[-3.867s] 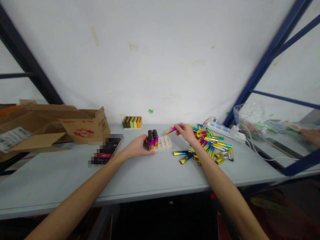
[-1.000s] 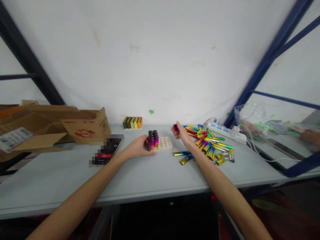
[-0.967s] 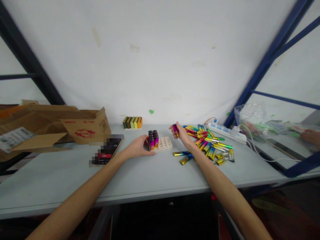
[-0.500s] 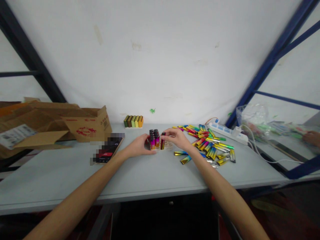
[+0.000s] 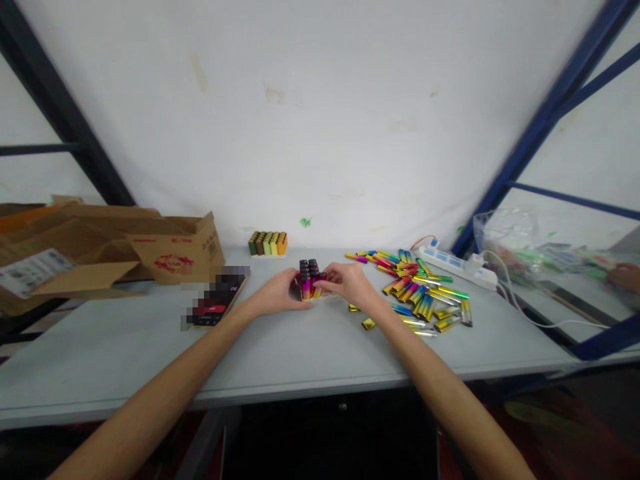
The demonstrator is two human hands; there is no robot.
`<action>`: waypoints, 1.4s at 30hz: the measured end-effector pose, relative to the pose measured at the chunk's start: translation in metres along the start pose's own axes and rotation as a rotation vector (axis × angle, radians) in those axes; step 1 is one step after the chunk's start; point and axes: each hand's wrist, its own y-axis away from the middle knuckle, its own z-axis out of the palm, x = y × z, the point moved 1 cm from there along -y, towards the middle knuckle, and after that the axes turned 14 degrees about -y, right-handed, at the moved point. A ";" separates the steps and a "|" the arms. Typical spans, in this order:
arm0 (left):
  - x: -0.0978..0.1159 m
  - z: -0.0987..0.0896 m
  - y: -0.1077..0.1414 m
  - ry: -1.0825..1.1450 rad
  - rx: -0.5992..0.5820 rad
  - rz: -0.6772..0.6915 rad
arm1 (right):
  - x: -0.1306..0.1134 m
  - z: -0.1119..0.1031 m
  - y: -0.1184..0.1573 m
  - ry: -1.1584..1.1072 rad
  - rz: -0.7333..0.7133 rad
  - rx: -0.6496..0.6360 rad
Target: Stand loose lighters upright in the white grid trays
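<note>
Several upright lighters (image 5: 306,283) with black tops and purple-to-gold bodies stand in close rows at the middle of the table. My left hand (image 5: 279,291) is curved around their left side, thumb low in front, gripping the group. From the right, my right hand (image 5: 346,283) pinches one lighter (image 5: 318,292) against the rows; its fingers hide much of it. A pale tray under the lighters is mostly covered by my right hand. To the right lies a loose pile of shiny coloured metallic lighter sleeves (image 5: 420,287).
A block of green, brown and yellow lighters (image 5: 268,244) stands by the wall. Left are an open cardboard box (image 5: 175,253) and a phone (image 5: 220,297), partly blurred. A white power strip (image 5: 457,265) with cables lies right, near a blue post. Another person's hand (image 5: 625,277) shows far right.
My right hand has moved left with its lighter, closing the gap to the standing rows and covering the tray. My left hand has stayed in place.
</note>
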 end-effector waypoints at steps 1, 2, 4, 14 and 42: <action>0.000 0.000 0.000 -0.001 0.002 -0.008 | -0.001 0.002 0.000 0.025 -0.005 -0.014; 0.001 0.000 0.000 -0.003 0.004 -0.018 | -0.002 0.004 0.000 0.039 -0.006 -0.024; 0.001 0.000 0.000 -0.009 0.011 -0.034 | -0.001 0.008 0.000 0.053 -0.004 -0.033; -0.002 0.000 0.001 -0.008 -0.024 -0.021 | 0.019 -0.017 -0.003 0.205 -0.029 -0.082; -0.001 -0.003 -0.001 -0.013 -0.031 -0.018 | 0.100 -0.081 -0.009 0.295 0.279 0.317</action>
